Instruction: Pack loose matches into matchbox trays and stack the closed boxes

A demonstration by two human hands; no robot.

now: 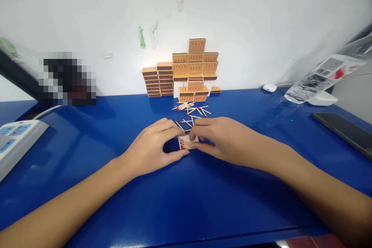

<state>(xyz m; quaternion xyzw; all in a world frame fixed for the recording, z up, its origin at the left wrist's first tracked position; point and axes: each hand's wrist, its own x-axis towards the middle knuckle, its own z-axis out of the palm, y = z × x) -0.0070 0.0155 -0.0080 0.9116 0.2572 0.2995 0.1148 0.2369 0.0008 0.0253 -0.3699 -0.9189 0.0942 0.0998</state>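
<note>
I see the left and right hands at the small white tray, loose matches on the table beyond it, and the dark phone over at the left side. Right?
Not quite: the dark phone lies at the right side, as the head view shows. The left hand, right hand, small white tray and loose matches are as you say.

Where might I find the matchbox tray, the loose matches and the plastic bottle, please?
Matchbox tray [185, 138]: head view, on its bare white inside.
Loose matches [185, 106]: head view, middle of the far pile.
Plastic bottle [326, 70]: head view, on its label.
</note>
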